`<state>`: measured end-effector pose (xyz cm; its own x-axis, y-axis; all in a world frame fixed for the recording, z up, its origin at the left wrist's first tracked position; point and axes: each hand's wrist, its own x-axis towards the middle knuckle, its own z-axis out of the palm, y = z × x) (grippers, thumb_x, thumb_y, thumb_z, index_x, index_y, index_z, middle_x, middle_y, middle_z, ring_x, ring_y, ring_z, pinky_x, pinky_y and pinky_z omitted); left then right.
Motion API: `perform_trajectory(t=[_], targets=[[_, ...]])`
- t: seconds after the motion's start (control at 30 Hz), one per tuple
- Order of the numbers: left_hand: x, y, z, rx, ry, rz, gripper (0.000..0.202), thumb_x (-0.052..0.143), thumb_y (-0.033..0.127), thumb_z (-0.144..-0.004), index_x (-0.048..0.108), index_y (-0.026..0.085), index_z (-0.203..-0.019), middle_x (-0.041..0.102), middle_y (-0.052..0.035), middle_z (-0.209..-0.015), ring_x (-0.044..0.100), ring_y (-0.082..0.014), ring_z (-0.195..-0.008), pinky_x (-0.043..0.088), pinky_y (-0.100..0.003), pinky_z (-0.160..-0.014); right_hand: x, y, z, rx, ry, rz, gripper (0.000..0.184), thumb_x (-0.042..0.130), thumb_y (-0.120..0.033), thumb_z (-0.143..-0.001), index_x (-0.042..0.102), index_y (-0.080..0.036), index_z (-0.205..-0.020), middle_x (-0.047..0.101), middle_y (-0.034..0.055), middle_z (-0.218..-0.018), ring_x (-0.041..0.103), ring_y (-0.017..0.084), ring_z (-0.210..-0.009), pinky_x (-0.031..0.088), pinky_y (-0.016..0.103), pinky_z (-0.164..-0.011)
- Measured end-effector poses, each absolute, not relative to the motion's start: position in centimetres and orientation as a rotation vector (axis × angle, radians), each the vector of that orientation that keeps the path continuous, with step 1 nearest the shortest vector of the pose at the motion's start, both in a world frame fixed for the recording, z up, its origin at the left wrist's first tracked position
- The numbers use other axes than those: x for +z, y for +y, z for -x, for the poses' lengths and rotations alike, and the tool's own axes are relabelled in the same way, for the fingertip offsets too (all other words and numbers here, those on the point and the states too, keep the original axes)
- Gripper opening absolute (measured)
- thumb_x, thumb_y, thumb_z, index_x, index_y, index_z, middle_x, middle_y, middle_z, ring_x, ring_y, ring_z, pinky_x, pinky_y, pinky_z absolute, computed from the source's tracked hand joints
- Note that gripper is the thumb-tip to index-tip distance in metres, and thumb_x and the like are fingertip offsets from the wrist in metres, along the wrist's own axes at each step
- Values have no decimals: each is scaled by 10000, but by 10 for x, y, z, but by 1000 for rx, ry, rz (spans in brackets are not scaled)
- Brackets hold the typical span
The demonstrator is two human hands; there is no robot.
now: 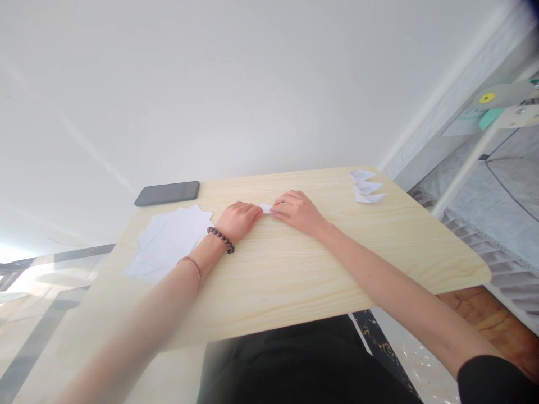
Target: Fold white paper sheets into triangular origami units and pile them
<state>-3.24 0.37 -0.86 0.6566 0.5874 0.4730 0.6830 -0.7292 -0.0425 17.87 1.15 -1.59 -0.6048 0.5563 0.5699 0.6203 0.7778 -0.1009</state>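
Note:
A small piece of folded white paper point(266, 208) lies between my hands near the middle of the table, mostly covered by fingers. My left hand point(241, 219) has its fingers pressed together on the paper's left end. On the right end, my right hand point(296, 211) pinches it with thumb and fingers. A loose stack of white paper sheets point(170, 238) is spread to the left of my left hand, partly behind the wrist. Three folded paper boats point(367, 187) stand in a row at the table's far right.
A dark phone point(167, 193) lies at the back left of the pale wooden table point(295, 280). The table's back edge is close to a white wall point(252, 84). A metal frame with a pole point(467, 168) stands beyond the right edge.

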Motion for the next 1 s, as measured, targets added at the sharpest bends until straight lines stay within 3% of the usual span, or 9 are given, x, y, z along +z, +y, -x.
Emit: perform_trajectory(t=[0.53, 1.0], targets=[[-2, 2, 31, -874, -762, 2623, 115, 465, 171, -803, 577, 156, -827, 639, -45, -793, 559, -162, -847, 431, -306, -752, -13, 3, -165, -344, -2352, 799, 191, 446, -257, -847, 631, -207, -851, 631, 30, -839, 461, 154, -809, 305, 310, -722], [-1, 0, 29, -951, -911, 2543, 139, 466, 194, -794, 604, 192, -783, 641, -46, -780, 562, -170, -846, 405, -362, -791, -2, 3, -175, -190, -2336, 829, 213, 427, -282, -857, 633, -232, -840, 651, 11, -855, 463, 168, -861, 297, 339, -795]])
